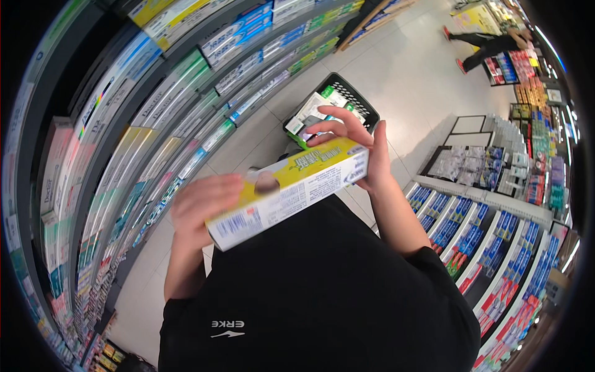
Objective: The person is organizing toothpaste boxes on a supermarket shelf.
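Observation:
Between my two hands a long yellow-and-white carton [297, 181], probably a toothpaste box, is tilted in front of my chest. Printed writing covers its sides. My left hand [207, 202], blurred by motion, grips the left end with the fingers over the yellow face. At the opposite end, my right hand [365, 144] supports the carton against the palm, its fingers curved loosely above the far edge. Beyond that hand, a black shopping basket [369, 109] stands on the floor, holding several white and green packages [320, 109].
Shelves of boxed toothpaste [167, 97] rise close on my left. To the right stands a tiered rack of blue and red cartons [469, 232], with hanging packs [469, 165] beyond it. A person in dark clothes [492, 49] is farther off on the tiled floor [395, 60].

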### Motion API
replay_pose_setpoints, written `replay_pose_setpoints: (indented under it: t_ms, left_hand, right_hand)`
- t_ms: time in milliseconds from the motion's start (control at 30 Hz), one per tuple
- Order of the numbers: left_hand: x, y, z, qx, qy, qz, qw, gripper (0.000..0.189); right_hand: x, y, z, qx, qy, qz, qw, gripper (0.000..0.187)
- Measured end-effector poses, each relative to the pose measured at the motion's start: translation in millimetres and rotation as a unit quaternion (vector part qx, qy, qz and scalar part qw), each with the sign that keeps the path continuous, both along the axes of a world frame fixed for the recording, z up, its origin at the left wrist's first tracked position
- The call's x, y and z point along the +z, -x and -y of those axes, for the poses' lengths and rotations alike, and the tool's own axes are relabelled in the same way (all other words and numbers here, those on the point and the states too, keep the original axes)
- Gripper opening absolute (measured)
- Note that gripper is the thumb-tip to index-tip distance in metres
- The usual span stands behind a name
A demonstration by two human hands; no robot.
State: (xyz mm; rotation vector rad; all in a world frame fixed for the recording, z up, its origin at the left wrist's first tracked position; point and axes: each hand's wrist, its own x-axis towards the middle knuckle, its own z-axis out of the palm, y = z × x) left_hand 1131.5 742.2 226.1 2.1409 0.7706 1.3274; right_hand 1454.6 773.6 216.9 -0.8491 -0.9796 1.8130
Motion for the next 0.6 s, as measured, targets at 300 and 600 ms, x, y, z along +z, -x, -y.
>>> replay_pose_setpoints:
  t_ms: [300, 600]
  left_hand:
    - [59.7, 1.9, -8.4, 0.011, -0.27, -0.188, 0.944, 0.022]
    - [41.8, -11.8, -24.8, -0.01, -0.321, -0.284, 0.903, 0.025]
  right_hand:
    - [-7.5, -26.1, 0.7, 0.029, 0.063, -0.092, 0.993, 0.105]
    - [-11.3, -14.5, -8.6, -0.11, 0.097, -0.107, 0.983, 0.062]
